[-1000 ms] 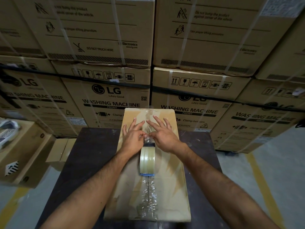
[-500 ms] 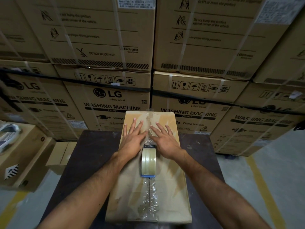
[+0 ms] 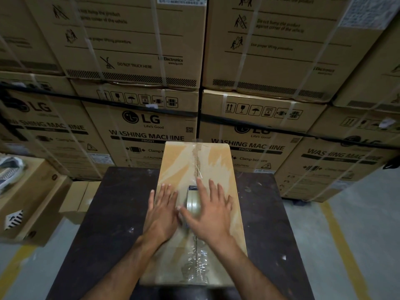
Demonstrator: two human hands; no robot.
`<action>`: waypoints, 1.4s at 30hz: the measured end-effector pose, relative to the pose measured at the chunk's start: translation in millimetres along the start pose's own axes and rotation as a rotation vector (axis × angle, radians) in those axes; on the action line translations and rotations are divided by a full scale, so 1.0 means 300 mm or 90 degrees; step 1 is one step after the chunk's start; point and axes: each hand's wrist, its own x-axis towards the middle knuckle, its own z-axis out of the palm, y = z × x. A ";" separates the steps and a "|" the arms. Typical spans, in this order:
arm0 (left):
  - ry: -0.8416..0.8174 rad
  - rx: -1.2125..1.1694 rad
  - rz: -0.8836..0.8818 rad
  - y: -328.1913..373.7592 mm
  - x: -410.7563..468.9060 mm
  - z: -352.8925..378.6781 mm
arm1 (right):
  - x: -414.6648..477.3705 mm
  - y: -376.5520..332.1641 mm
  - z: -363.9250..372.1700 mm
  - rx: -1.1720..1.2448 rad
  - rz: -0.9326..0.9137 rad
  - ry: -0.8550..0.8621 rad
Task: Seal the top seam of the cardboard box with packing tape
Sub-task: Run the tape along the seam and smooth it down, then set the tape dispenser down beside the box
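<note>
A long cardboard box [image 3: 218, 169] lies lengthwise on a dark table [image 3: 108, 224]. Clear tape [image 3: 198, 161] runs along its top seam, and the near stretch [image 3: 195, 263] is crinkled. A roll of packing tape [image 3: 193, 202] stands on edge on the seam at mid-box. My left hand [image 3: 162, 213] lies flat on the box just left of the roll, fingers apart. My right hand [image 3: 211, 213] is spread and motion-blurred over the roll's right side, its thumb crossing in front of the roll. The lower part of the roll is hidden by my hands.
Strapped washing-machine cartons [image 3: 140, 131] are stacked like a wall right behind the table. An open carton [image 3: 32, 202] holding a shoe-like item stands at the left, with a small box [image 3: 80, 195] beside it. Grey floor with yellow lines [image 3: 346, 256] lies to the right.
Both hands have slid back toward me along the seam, from beyond the roll to beside it. The right hand now reaches over the roll, its thumb across the front.
</note>
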 end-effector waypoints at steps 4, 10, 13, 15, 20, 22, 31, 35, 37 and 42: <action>0.002 0.066 0.010 0.008 -0.025 0.011 | -0.014 -0.073 0.049 -0.082 0.032 0.015; 0.031 0.078 0.022 0.016 -0.026 0.021 | -0.017 -0.047 0.039 -0.079 0.008 0.058; 0.038 0.087 0.022 0.007 -0.026 0.024 | -0.021 -0.005 -0.016 -0.038 0.011 0.133; 0.035 0.089 0.019 0.007 -0.025 0.025 | -0.023 0.042 -0.078 0.000 0.031 0.187; 0.045 0.088 0.023 -0.002 -0.026 0.031 | -0.027 0.259 -0.245 -0.002 0.099 0.368; 0.035 0.100 0.018 0.001 -0.022 0.032 | -0.033 0.378 -0.269 -0.020 0.124 0.412; 0.027 0.106 0.007 0.007 -0.022 0.034 | -0.109 0.725 -0.015 -0.105 0.281 0.091; 0.021 0.101 -0.001 0.018 -0.030 0.022 | -0.176 0.753 0.108 -0.149 0.295 -0.037; 0.018 0.101 -0.005 0.024 -0.032 0.015 | -0.207 0.752 0.148 -0.128 0.314 -0.046; 0.023 0.098 -0.003 0.034 -0.034 0.008 | -0.233 0.772 0.175 -0.097 0.320 -0.049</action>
